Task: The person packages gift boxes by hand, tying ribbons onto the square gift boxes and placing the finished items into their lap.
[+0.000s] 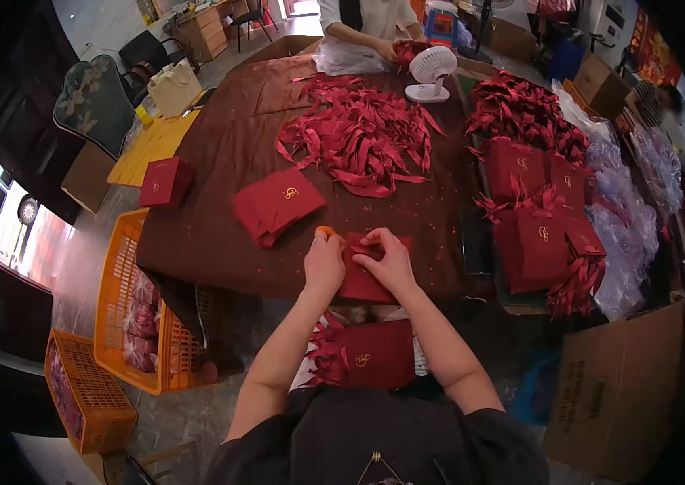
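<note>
On the near edge of the table lies a dark red paper gift bag (362, 284), partly covered by both hands. My left hand (324, 265) is closed at the bag's left side. A small orange piece (324, 231) shows at its fingertips; whether it is held or worn cannot be made out. My right hand (392, 265) has its thumb and fingers pinched at the upper part of the bag. Just beyond my left hand is a fanned stack of red bags (278, 204) with gold lettering. Another red bag with ribbon handles (375, 356) lies on my lap.
A heap of red ribbons (358, 137) covers the table's middle, near a white fan (433, 73). Finished-looking bags (520, 242) stand at right beside clear plastic (625, 234). Orange crates (166, 347) stand left, a cardboard box (621, 388) right. A co-worker (366, 32) handles ribbons opposite.
</note>
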`<state>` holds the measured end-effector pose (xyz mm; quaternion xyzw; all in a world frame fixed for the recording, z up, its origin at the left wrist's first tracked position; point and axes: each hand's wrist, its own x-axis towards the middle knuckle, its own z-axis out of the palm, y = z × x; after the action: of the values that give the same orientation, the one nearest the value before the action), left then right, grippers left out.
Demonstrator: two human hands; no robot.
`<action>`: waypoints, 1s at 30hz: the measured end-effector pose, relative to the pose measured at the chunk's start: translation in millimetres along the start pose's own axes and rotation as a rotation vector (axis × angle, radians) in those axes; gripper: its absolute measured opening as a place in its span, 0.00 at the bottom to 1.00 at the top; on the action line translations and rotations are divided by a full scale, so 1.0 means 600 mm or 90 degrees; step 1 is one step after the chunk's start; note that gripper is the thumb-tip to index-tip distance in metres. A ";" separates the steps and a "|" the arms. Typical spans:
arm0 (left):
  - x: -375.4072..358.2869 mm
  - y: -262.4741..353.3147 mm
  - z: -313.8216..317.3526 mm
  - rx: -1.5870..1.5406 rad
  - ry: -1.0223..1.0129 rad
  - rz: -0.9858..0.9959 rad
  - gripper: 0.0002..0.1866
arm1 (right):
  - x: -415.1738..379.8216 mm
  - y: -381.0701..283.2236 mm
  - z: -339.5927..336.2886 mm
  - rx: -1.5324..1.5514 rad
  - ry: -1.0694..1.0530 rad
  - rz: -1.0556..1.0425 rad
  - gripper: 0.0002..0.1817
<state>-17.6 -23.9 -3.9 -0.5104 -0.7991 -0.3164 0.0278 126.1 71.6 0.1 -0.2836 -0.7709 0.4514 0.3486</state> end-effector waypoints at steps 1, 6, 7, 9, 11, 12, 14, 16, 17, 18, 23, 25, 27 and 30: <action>0.001 -0.008 -0.005 0.005 0.046 -0.035 0.03 | -0.001 0.002 -0.004 -0.036 0.003 -0.007 0.25; -0.013 -0.029 -0.080 -0.001 0.129 -0.134 0.05 | 0.010 0.019 -0.022 -0.111 0.045 -0.015 0.25; -0.019 -0.033 -0.078 0.002 0.126 -0.137 0.05 | 0.012 0.018 -0.018 -0.132 0.048 -0.041 0.25; -0.019 -0.037 -0.072 0.069 0.185 -0.143 0.14 | 0.015 0.014 -0.009 -0.122 0.060 -0.031 0.25; -0.038 0.001 -0.059 0.119 0.185 -0.070 0.22 | 0.023 0.019 -0.003 -0.164 0.079 -0.052 0.24; -0.052 0.016 -0.050 0.104 0.184 0.001 0.22 | 0.026 0.023 -0.003 -0.164 0.080 -0.052 0.24; -0.075 0.051 -0.037 0.019 0.063 0.043 0.22 | 0.027 0.036 -0.013 -0.014 0.041 -0.044 0.23; -0.079 0.048 -0.015 0.037 -0.001 -0.031 0.23 | 0.017 0.014 -0.053 -0.019 0.006 -0.022 0.22; -0.078 0.045 -0.012 0.035 0.002 -0.032 0.23 | 0.008 -0.004 -0.079 -0.100 -0.066 -0.217 0.22; -0.075 0.047 -0.015 0.035 -0.009 -0.037 0.23 | -0.004 -0.021 -0.101 -0.182 -0.140 -0.412 0.21; -0.077 0.056 -0.014 0.037 -0.002 -0.049 0.25 | -0.091 -0.015 -0.132 -0.465 -0.456 -0.590 0.22; -0.074 0.063 -0.015 0.021 -0.009 -0.106 0.27 | -0.093 0.026 -0.133 -0.495 -0.452 -0.598 0.19; -0.076 0.056 -0.005 0.028 -0.001 -0.101 0.28 | -0.082 0.037 -0.132 -0.461 -0.430 -0.576 0.17; -0.082 0.053 0.001 0.022 0.014 -0.107 0.30 | -0.074 0.013 -0.131 -0.347 -0.359 -0.511 0.11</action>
<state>32.1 -54.0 -7.2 -0.4372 -0.8443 -0.3092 0.0187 215.7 80.6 8.2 0.0839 -0.9706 0.1259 0.1874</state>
